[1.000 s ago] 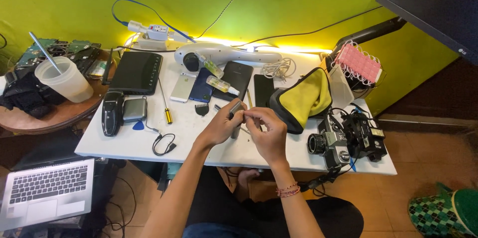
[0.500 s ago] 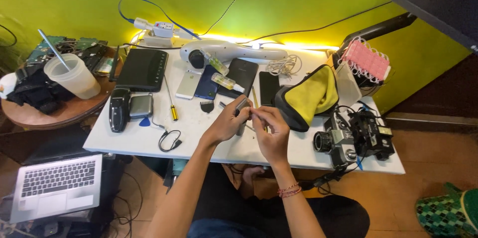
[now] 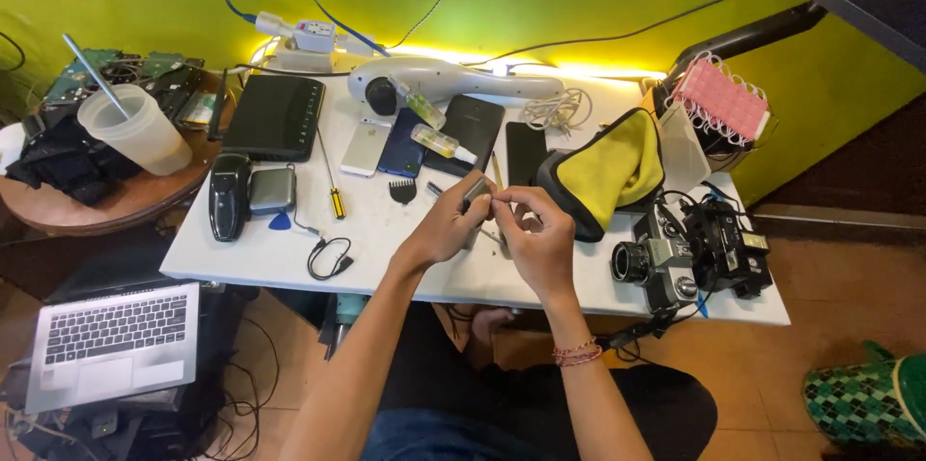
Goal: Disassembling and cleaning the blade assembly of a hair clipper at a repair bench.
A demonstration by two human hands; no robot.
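Two hands meet at the middle of the frame, over the front part of the white table (image 3: 241,263). The left hand (image 3: 446,228) is closed around a small grey device (image 3: 475,193), gripping it between thumb and fingers; only its top end shows above the fingers. The right hand (image 3: 542,234) is curled just beside it, fingertips pinched together at the device; what they pinch is too small to tell. A thin metal tool (image 3: 494,237) lies on the table between the two hands.

Just left of the hands sit a small black comb piece (image 3: 402,191), a yellow-handled screwdriver (image 3: 334,193) and a coiled black cable (image 3: 328,257). Further left are a black trimmer (image 3: 228,196), a grey case (image 3: 272,189) and a blue pick (image 3: 280,222). Behind the hands lie several phones (image 3: 468,128), two small bottles (image 3: 432,128) and a white hair dryer (image 3: 453,83). A black router (image 3: 277,116) stands in the upper left part of the table. A yellow cloth (image 3: 612,167) is right of the hands, and two cameras (image 3: 694,254) sit at the right edge. A plastic cup (image 3: 135,133) stands on a round table at the upper left, a laptop (image 3: 111,340) at the lower left
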